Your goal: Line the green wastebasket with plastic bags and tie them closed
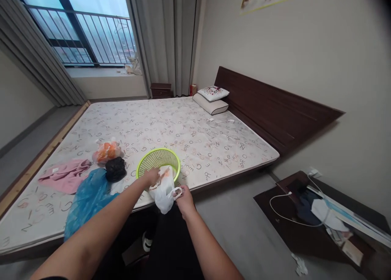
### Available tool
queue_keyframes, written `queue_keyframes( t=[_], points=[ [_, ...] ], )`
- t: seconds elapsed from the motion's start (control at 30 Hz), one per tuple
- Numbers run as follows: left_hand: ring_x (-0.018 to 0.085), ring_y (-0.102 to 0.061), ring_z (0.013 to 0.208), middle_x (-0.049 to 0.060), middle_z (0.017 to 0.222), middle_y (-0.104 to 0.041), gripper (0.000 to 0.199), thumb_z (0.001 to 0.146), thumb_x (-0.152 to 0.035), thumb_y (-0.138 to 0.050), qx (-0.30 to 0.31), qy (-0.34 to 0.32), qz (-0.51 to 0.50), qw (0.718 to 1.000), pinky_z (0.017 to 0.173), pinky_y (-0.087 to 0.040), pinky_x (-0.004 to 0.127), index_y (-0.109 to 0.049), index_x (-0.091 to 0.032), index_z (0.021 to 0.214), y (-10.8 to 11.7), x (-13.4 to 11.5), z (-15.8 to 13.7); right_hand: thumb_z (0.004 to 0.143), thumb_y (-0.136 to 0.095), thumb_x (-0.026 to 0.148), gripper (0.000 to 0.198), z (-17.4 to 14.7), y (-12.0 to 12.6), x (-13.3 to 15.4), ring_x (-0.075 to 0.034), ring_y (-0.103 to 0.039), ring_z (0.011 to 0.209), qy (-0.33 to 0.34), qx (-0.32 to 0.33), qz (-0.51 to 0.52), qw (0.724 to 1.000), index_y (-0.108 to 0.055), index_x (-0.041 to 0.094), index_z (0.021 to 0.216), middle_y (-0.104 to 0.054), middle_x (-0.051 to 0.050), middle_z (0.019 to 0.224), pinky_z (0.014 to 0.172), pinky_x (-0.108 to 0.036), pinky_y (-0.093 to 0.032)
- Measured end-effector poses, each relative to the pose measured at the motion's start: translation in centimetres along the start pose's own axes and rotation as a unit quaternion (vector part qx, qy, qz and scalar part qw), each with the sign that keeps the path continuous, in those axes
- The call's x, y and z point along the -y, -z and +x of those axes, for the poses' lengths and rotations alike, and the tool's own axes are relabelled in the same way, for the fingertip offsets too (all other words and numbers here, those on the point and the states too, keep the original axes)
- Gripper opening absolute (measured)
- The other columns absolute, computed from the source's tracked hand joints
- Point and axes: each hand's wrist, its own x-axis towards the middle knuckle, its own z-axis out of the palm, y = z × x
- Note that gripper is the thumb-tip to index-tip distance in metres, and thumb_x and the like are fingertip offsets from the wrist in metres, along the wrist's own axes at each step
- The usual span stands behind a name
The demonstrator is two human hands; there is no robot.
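Tension works best light: your right hand [185, 200] clamps the white plastic bag [165, 196]; your left hand's [151, 177] grip is unclear.

Left of one round lime-green plastic basket [161, 156] lie three plastic bags [90, 198] [115, 169] [107, 151], blue, black and orange, at its rim one white plastic bag [164, 197], and behind it two pale pillows [213, 93] [210, 106].

So the right hand [185, 200] has loads of free mattress [165, 125] up toward the pillows [210, 105] (only a thin white cable [212, 122] lies that way), but to the left the green basket [143, 162] blocks you, then the black bag [115, 169], blue bag [91, 198] and orange bundle [108, 152] all crowd together.
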Motion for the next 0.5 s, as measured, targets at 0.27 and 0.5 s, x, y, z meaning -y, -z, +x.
queue_keyframes(
  t=[0.27,0.5],
  points=[
    [0.026,-0.066,0.109,0.013,0.117,-0.069,0.042,0.087,-0.017,-0.053,-0.201,0.075,-0.028,0.976,0.098,-0.049,0.034,-0.074,-0.018,0.122,5.8,6.3,-2.3,0.077,-0.068,0.037,0.029,1.0,4.7,1.8,-0.012,-0.060,0.052,-0.075,-0.011,0.119,0.990,-0.045,0.024,0.089,-0.062,0.004,0.078,0.045,-0.023,-0.050],
    [0.028,-0.070,0.102,0.009,0.109,-0.075,0.043,0.076,-0.013,-0.057,-0.254,0.124,-0.106,0.953,0.092,-0.054,0.037,-0.074,-0.018,0.115,10.5,7.3,-5.4,0.074,-0.075,0.059,0.049,1.7,3.7,5.7,-0.023,-0.071,0.092,-0.028,0.044,0.149,0.987,-0.050,0.026,0.101,-0.065,-0.003,0.107,0.065,-0.036,-0.061]
  ],
)
